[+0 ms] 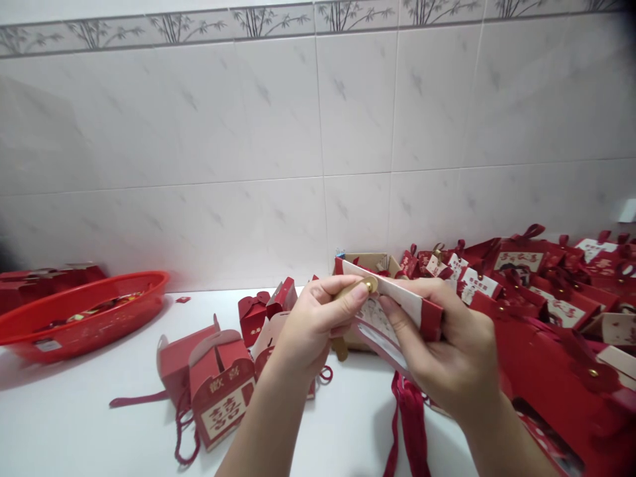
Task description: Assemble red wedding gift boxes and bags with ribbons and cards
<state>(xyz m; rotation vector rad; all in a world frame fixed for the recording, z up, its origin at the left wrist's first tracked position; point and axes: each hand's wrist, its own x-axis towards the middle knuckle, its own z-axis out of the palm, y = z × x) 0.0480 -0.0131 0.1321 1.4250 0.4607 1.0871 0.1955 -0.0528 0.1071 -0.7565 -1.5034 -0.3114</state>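
Between the thumb and fingers of my left hand (322, 318) is a gold strip (340, 348), its lower end hanging beneath the fingers. A small round gold piece (371, 285) shows at my left thumb tip, against the box. My right hand (454, 344) is closed around a red and white gift box (400, 298), held tilted above the table with the thumb on its near face. Dark red ribbons (412, 424) hang below my right hand; where they start is hidden. Behind my hands stands a brown cardboard box (368, 262), partly covered by them.
Several red paper gift boxes (221, 387) with cords stand left of my hands on the white table (134, 437). A red plastic basin (99, 331) holds small packets farther left. Many red gift boxes (527, 265) crowd the right side. A tiled wall (248, 165) closes the back.
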